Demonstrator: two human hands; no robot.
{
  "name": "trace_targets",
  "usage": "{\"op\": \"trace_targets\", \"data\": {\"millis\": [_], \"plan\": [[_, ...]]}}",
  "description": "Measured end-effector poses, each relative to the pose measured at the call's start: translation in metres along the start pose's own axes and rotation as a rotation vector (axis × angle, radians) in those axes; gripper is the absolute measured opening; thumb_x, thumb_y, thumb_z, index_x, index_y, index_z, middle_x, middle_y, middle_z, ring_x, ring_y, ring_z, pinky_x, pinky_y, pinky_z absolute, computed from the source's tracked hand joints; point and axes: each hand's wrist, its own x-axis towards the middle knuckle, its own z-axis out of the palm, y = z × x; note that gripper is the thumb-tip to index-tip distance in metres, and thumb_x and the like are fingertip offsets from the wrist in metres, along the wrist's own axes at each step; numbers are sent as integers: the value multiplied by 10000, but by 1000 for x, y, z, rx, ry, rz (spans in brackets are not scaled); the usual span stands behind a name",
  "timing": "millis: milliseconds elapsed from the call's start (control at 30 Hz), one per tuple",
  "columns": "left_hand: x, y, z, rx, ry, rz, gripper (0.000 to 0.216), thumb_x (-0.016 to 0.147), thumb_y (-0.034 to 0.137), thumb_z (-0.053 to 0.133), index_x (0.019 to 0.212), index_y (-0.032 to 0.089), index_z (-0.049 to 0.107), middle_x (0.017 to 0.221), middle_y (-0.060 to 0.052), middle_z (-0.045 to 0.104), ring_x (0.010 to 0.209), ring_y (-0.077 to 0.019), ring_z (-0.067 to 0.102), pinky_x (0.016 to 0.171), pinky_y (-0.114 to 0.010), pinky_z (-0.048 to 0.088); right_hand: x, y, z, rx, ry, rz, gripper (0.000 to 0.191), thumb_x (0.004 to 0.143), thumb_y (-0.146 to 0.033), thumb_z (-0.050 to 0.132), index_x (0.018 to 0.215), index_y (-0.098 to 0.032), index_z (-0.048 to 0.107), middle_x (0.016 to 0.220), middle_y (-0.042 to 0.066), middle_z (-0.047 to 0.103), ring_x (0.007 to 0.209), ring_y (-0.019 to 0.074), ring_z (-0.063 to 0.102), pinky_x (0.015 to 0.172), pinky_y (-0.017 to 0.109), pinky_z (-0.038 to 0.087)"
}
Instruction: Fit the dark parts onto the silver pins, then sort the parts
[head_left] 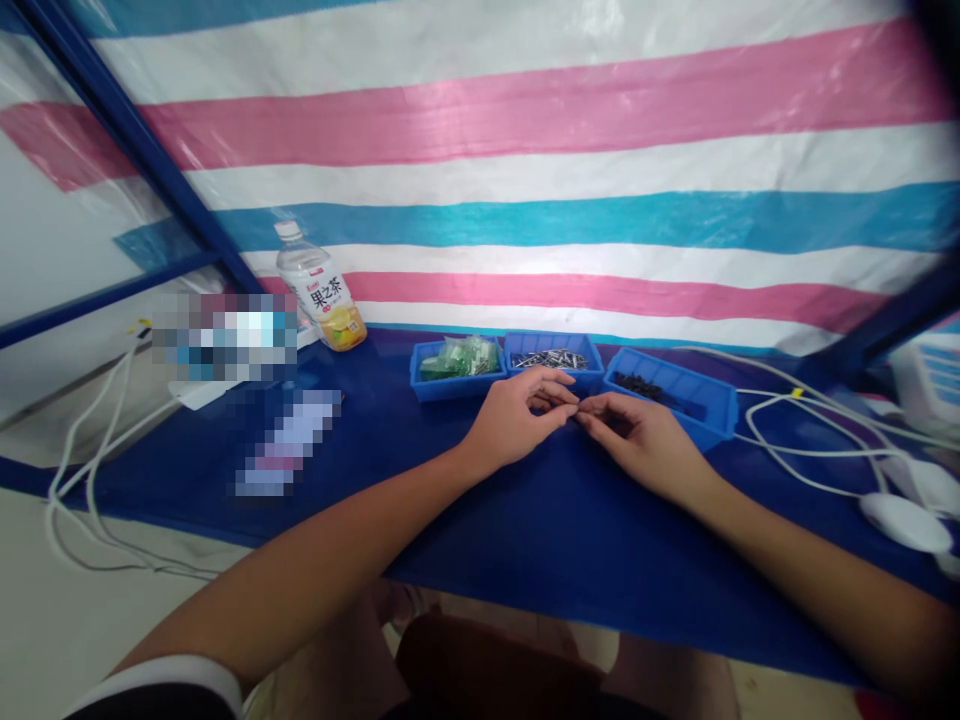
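Observation:
My left hand (519, 418) and my right hand (646, 440) meet fingertip to fingertip just above the blue table, in front of the bins. Thumb and forefinger are pinched together on each hand. Whatever they hold is too small to make out. Behind my left hand, a blue bin (459, 387) holds green pieces in clear plastic (471, 357). The middle blue bin (590, 376) contains many thin metal pins (551, 358). Small black parts (637, 386) lie in the right blue bin (712, 412), close behind my right hand.
A drink bottle (322, 290) stands at the back left, near a blurred-out phone-like shape (289, 445). White cables (810, 405) and a white rounded device (904, 522) lie at the right. Behind the blue table (525, 540) hangs a striped plastic sheet (525, 120).

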Motion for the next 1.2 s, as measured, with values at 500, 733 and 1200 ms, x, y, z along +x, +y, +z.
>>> {"op": "trace_targets", "data": {"millis": [500,733,1200], "plan": [[3,0,-5,214,-10,16,256,938,159,729,1193,166,743,1146,-108,831,1050,-224,800,898,-361,635,4,-12,-3,760,312,387,451,922,-672,738,934,-235,624,702,25,723,442,150,603,295,226,342],[4,-8,-12,368,-124,8,373,849,99,784,1213,181,789,1213,-82,825,1099,-236,784,979,-382,633,0,-11,-3,666,149,352,448,944,-671,719,936,-225,678,648,11,704,416,130,579,330,222,337],[-1,-9,-14,727,-242,232,450,998,102,556,1425,180,676,1312,-103,781,1172,-270,749,1046,-448,603,-3,-10,-4,337,99,150,454,1020,-655,618,882,-232,704,707,24,717,540,152,617,507,283,483]]}}
